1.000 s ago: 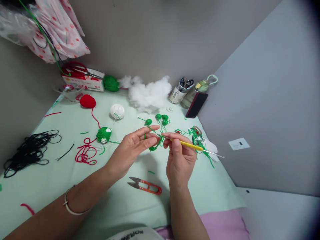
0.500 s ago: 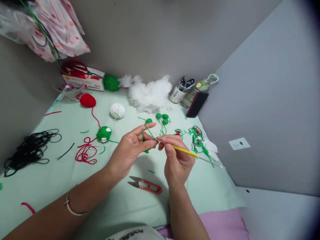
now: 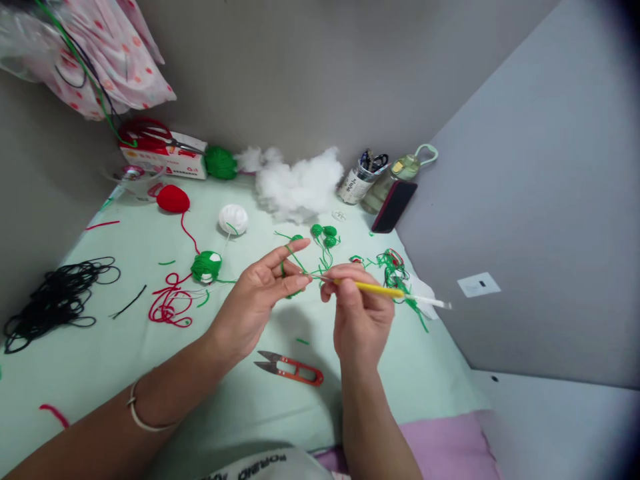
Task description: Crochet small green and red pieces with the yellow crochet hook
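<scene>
My left hand [image 3: 267, 283] pinches green yarn [image 3: 295, 259] between thumb and fingers, and a strand runs up over its raised index finger. In my right hand [image 3: 361, 307] lies a crochet hook [image 3: 379, 289] with a yellow handle, held like a pencil. Its thin metal tip points left at the green yarn near my left fingertips. The small piece in the left pinch is mostly hidden by the fingers. Thread snips [image 3: 290, 369] with an orange handle lie on the table below both hands. A green and white yarn ball [image 3: 206, 267] sits left of my left hand.
White stuffing [image 3: 300, 187] lies at the back beside a pen cup [image 3: 357, 183], a bottle and a phone [image 3: 395, 207]. Small green crocheted balls [image 3: 330, 231] lie beyond my hands. Red yarn [image 3: 173, 199], a white ball [image 3: 233, 219] and black cord [image 3: 60, 297] are left; yarn scraps [image 3: 395, 267] right.
My right hand has drawn the hook slightly right, away from my left fingertips, and its rear end has tilted up. My left hand keeps its pinch on the yarn.
</scene>
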Tool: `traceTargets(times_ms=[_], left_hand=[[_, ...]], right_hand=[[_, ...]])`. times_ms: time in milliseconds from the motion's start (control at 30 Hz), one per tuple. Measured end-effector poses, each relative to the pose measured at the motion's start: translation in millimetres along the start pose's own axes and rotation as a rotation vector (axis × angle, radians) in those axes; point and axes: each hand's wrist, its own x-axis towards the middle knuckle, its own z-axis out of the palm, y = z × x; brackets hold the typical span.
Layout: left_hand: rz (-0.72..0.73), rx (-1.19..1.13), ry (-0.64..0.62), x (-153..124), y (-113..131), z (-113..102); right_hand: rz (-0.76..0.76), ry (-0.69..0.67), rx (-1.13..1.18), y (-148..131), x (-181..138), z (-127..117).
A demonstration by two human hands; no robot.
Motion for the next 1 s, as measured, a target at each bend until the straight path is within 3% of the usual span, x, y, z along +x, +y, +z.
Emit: traceTargets(times_ms=[67, 167, 267, 367, 500, 667, 800, 1000], left_hand=[[0.040, 0.029, 0.024, -2.2, -4.3, 3.4], [-0.093, -0.045, -0.024, -2.7, -7.2, 4.5], [-0.162, -0.095, -0.056, -0.3, -3.9, 0.5], [-0.061, -0.015, -0.038, 1.0, -0.8, -2.8], [-0.014, 0.146, -0.086, 0.8, -3.0, -2.1], [0.015, 0.346, -0.095, 1.7, -5.6, -1.7], [0.032, 0.455, -0.108, 1.3, -1.7, -2.8], [0.069, 0.287, -0.050, -0.4, 1.7, -2.0]], right_hand=[[-0.147, -0.035, -0.205, 1.9, -5.7, 3.4], [-0.290, 0.007, -0.342, 3.3, -9.2, 2.8], [-0.090, 0.097, -0.070, 1.9, -2.6, -3.0], [0.090, 0.057, 0.201, 1.4, 3.5, -4.8], [0.148, -0.031, 0.152, 4.7, 2.6, -1.7], [0.264, 0.085, 0.249, 8.2, 8.2, -4.4], [0.331, 0.079, 0.345, 9.8, 13.1, -5.8], [0.186, 0.025, 0.142, 5.0, 3.8, -1.3]])
